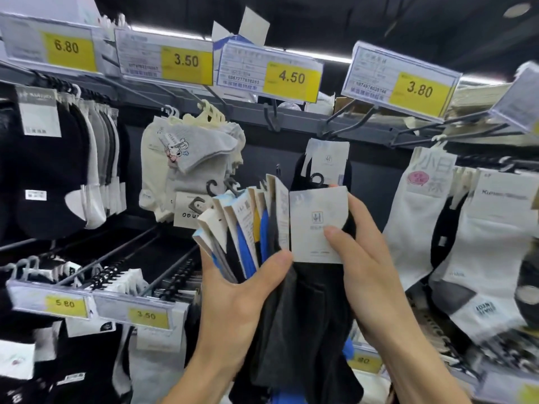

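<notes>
Shop rail [291,122] stood behind; left hand [233,290] gripped a fanned sock bundle [242,228], right hand [364,252] pinched the front pack [312,223]. Loosely fanned packs could have slipped out.

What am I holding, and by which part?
Left hand grips a fanned bundle of sock packs below their cards; right hand pinches the front black pair by its white card.

My left grip [242,295] is raised, fingers curled tight, thumb pressed across toward the right. My right grip [370,258] is just beside it, thumb pinching in front, fingers behind.
</notes>
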### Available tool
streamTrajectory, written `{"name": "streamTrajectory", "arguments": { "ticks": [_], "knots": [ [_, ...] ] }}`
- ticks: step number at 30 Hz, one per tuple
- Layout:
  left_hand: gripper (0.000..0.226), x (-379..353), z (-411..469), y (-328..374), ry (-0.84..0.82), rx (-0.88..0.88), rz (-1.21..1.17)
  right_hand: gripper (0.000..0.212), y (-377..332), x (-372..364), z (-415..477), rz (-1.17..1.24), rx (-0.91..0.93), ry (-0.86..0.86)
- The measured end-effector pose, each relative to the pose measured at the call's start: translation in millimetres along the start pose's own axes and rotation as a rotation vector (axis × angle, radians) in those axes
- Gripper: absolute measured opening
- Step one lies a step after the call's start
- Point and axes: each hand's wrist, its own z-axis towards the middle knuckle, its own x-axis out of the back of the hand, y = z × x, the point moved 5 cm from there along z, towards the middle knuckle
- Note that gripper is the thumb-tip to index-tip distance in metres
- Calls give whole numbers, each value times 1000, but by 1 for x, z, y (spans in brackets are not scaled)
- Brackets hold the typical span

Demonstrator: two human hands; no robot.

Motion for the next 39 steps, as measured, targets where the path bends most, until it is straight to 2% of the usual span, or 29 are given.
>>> {"name": "streamTrajectory", "arguments": {
  "ticks": [4,8,11,15,18,21,25,29,34,39],
  "knots": [
    [96,-14,-1,4,-48,-71,102,39,-5,-15,-3,-100,38,-101],
    [101,-14,-1,6,-48,-94,147,20,-5,-12,-1,-14,9,-99],
    [101,-8,0,2,-17,-36,112,24,1,-6,0,84,-28,-67],
    [87,1,0,-4,33,-11,71,27,8,-2,1,82,-27,-14],
    [69,10,-1,-7,131,-11,24,34,14,5,6,95,-84,-9],
    [57,20,0,-10,222,-4,-9,36,18,35,27,74,-97,130],
    [50,22,0,-10,258,12,-20,33,19,71,70,54,-80,308],
    [48,17,0,-7,233,15,-18,40,24,80,110,-8,-72,313],
    [47,17,0,-5,233,31,-26,42,36,72,133,-81,-18,184],
    [47,20,-1,-5,232,44,-19,67,50,71,150,-251,-44,118]
  ]
}}
